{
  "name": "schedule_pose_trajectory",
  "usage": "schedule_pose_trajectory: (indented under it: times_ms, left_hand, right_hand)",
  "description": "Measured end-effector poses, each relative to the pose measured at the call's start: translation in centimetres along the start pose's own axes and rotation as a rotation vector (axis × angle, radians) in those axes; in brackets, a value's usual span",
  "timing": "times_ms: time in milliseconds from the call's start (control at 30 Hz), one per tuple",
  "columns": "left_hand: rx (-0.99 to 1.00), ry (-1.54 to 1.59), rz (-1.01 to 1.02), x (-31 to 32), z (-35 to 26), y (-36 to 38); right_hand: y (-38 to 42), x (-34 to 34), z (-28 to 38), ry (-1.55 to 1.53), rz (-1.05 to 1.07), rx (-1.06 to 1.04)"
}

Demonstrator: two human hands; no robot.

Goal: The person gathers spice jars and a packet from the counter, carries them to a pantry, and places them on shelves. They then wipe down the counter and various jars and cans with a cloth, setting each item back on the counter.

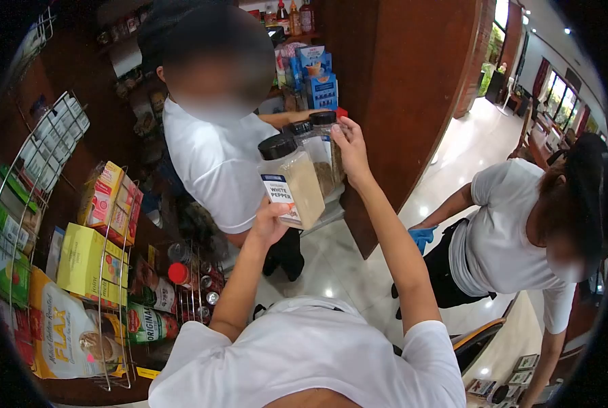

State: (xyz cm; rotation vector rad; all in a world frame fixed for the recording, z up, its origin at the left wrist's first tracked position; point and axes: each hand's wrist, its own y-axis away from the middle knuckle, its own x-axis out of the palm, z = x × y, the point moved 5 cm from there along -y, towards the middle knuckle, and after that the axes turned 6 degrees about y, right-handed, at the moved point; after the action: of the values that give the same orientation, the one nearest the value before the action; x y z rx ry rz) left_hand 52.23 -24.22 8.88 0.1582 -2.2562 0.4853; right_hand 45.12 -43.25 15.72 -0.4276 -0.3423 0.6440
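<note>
My left hand (268, 222) grips the bottom of a large clear jar of white pepper (291, 182) with a black lid, held up and tilted in front of me. My right hand (350, 145) is raised beside it and closed on a second black-lidded spice jar (327, 153) with darker contents. A third similar jar (302, 136) shows between the two; what holds it is hidden. All the jars touch or nearly touch each other.
A person in a white shirt (212, 163) stands right behind the jars. Another person (514, 238), wearing a blue glove (422, 236), bends over at right. Wire racks with yellow boxes (90, 262) and a flax bag (69, 336) line the left. A wooden pillar (406, 88) stands ahead.
</note>
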Motion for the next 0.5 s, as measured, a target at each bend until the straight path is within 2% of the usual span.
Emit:
schedule_pose_trajectory:
  times_ms: [200, 267, 400, 500]
  left_hand:
    - [-0.021, -0.041, 0.007, 2.2, -0.2, 0.0]
    - [-0.024, -0.012, 0.026, 3.1, -0.3, 0.3]
    - [-0.059, 0.014, 0.075, 3.7, -0.2, 0.3]
    - [-0.06, 0.002, 0.027, 1.6, 0.5, 0.1]
  right_hand:
    - [0.2, -0.6, -0.9, 0.067, -0.112, 0.035]
    - [0.4, -1.2, -1.3, 0.061, -0.229, 0.09]
    - [0.4, -1.1, -1.1, 0.08, -0.243, 0.078]
    - [0.7, -0.9, -0.5, 0.088, -0.245, 0.048]
